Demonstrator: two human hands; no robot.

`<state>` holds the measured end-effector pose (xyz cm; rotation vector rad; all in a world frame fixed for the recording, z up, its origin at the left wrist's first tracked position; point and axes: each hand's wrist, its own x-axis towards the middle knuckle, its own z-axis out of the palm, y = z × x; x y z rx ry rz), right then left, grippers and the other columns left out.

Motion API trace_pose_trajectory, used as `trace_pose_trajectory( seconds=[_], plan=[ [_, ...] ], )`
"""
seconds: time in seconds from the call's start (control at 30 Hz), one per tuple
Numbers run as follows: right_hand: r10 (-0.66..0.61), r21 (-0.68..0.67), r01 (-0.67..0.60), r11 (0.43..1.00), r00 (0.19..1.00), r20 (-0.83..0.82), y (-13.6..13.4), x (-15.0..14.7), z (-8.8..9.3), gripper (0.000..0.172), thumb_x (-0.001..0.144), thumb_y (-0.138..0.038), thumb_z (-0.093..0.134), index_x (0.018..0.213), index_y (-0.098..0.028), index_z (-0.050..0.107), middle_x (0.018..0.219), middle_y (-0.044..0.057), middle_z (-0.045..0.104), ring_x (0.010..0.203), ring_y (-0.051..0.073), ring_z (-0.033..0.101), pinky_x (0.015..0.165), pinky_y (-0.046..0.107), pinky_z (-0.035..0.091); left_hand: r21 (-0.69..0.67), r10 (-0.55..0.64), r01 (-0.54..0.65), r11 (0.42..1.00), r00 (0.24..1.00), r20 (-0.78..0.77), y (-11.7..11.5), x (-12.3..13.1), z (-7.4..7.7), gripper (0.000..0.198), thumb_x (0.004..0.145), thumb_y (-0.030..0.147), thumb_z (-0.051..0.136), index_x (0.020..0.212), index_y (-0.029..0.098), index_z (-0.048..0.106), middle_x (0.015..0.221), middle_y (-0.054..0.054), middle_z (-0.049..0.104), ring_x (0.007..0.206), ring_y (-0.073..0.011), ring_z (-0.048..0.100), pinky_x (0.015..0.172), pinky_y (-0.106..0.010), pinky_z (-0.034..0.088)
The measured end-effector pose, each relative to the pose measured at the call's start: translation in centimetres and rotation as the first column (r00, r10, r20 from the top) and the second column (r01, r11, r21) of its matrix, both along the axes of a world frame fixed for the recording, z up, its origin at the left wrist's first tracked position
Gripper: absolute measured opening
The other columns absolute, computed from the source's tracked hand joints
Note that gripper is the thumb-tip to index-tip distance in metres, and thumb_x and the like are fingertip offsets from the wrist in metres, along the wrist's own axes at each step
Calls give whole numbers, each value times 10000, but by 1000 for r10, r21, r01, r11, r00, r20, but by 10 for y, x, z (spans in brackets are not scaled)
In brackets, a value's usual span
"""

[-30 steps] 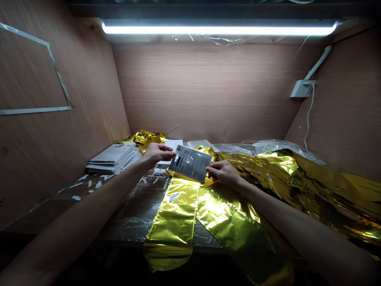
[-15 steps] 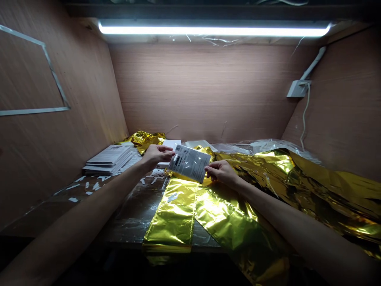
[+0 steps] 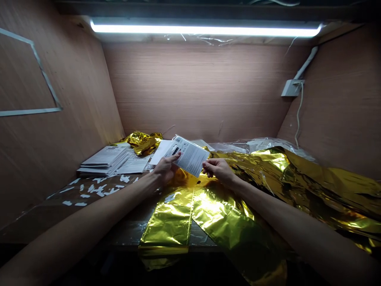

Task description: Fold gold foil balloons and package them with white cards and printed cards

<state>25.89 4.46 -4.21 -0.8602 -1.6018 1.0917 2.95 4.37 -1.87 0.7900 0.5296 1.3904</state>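
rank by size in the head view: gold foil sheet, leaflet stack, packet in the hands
Largest: gold foil sheet. Then leaflet stack and printed packet, too alike to rank, the packet being nearer the camera.

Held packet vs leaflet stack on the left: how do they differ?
The packet is a single flat piece, while the stack of leaflets is many piled sheets. The packet is held up, tilted, at the left hand and right hand; the stack lies flat on the table, untouched. Both are pale and carry dark printing.
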Motion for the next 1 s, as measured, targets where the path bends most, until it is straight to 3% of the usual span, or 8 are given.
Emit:
trace_pose_trajectory(
  seconds=[0.13,0.33,0.5,0.6,0.67,0.77,1.0],
  plan=[
    [16,60,-17,998,1000,23,-4,-5,2,467,769,-589,777,698,-135,697,646,47,690,472,93,536,455,217,413,-64,1,-3,998,1000,-22,-10,12,2,78,892,24,675,914,66,738,950,-119,785,859,-158,747,892,-259,620],
    [-93,124,88,988,995,38,-8,-9,6,449,794,-570,756,677,-140,702,587,35,658,414,83,478,387,209,357,-94,-37,32,995,998,-48,-20,22,-5,98,904,42,677,968,3,741,972,-171,780,838,-194,758,891,-334,643],
    [16,93,-13,996,999,-29,-8,-6,12,445,782,-566,780,708,-131,716,643,51,699,429,77,492,404,211,392,-97,-42,38,995,998,-46,-15,21,-7,119,926,89,665,1015,33,723,1020,-166,771,845,-201,758,859,-363,660],
    [83,73,-80,994,996,-42,-6,-3,10,415,740,-518,835,835,-119,764,716,71,741,475,98,561,463,236,469,-81,-7,5,997,1000,-17,-11,16,-2,113,938,98,651,1031,63,705,1025,-150,769,876,-208,761,877,-380,658],
    [90,91,-87,992,995,-37,-5,-3,8,410,710,-461,874,913,-117,780,730,67,745,501,105,582,488,244,491,-73,3,-4,997,1000,-7,-12,14,1,110,941,95,642,1033,78,698,1020,-139,770,886,-209,761,890,-390,655],
    [92,143,-89,986,996,-17,-5,-4,5,356,704,-414,889,872,-118,785,719,55,731,527,107,589,491,238,493,-69,-9,8,998,1000,-20,-15,13,4,115,948,93,626,1038,76,695,1018,-142,768,896,-216,761,892,-392,655],
    [-31,292,26,956,999,12,-12,-9,1,296,757,-419,856,858,-156,762,753,52,746,567,141,632,489,251,508,-89,-13,13,996,1000,-8,-20,17,4,122,968,114,605,1054,83,686,1017,-147,767,924,-226,759,896,-405,654]
  ],
)
